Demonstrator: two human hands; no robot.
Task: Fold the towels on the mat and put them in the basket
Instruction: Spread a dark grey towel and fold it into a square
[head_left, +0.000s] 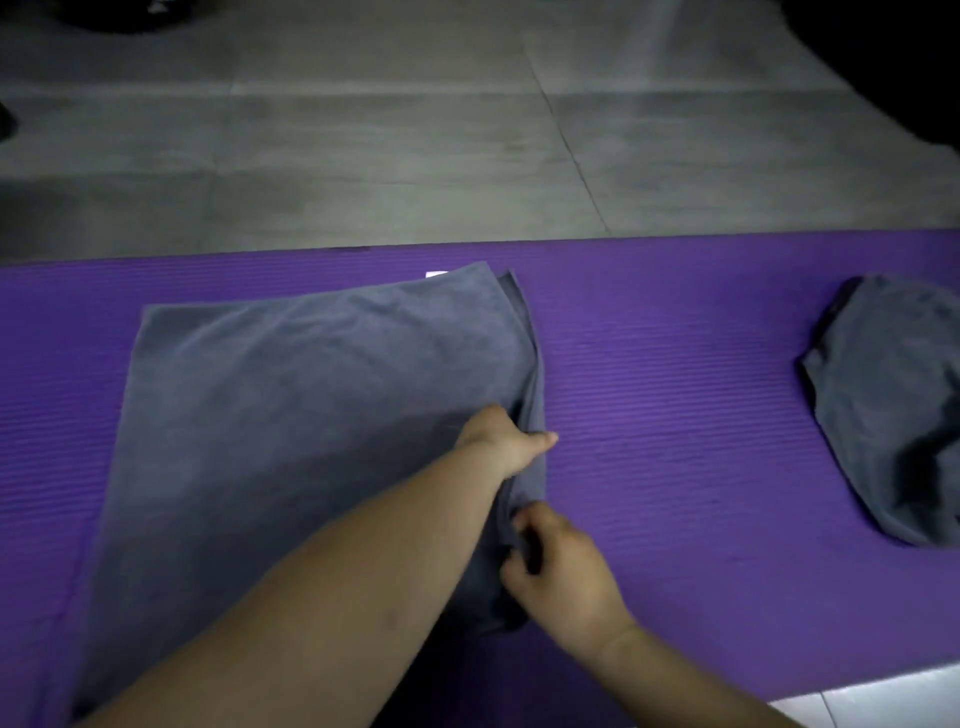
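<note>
Main risk as I see it: the grey towel (311, 415) is doubled along its right edge, and at the far right corner the under layer already peeks out past the top one. If I lift with only one layer caught, the layers could slide apart and the next fold would come out skewed. My left forearm also lies across the cloth and could drag it off square.

My left hand (501, 441) reaches across to that right edge, its fingers curled round the cloth with the thumb pointing out over the mat (675, 364). My right hand (563, 571) sits just nearer me on the same edge, its fingers (522, 522) pinching the hem tight.

The towel lies flat on the mat's left half, far edge to near edge. A second towel (893, 410) sits crumpled near the mat's right end. No basket is in view.
</note>
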